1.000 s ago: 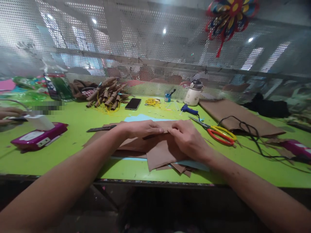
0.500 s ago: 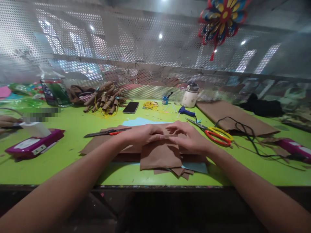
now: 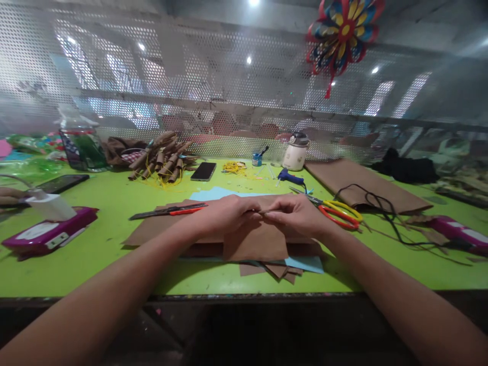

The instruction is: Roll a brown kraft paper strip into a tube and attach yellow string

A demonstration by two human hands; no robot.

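Power strip in purple with a white charger on top, then brown paper rolls in yellow string and a red-and-dark tool on stacked brown paper. Next, left hand and right hand, both with fingertips pinched on the upper edge of a brown paper piece above the stack. Farther right, blue glue gun, red-and-yellow-handled scissors and folded brown sheet.

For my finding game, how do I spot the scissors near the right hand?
On the green table, find the right hand. The scissors lie just to its right, near the big brown sheet. One handle loop is yellow, the other red; the neighbouring glue gun is blue.
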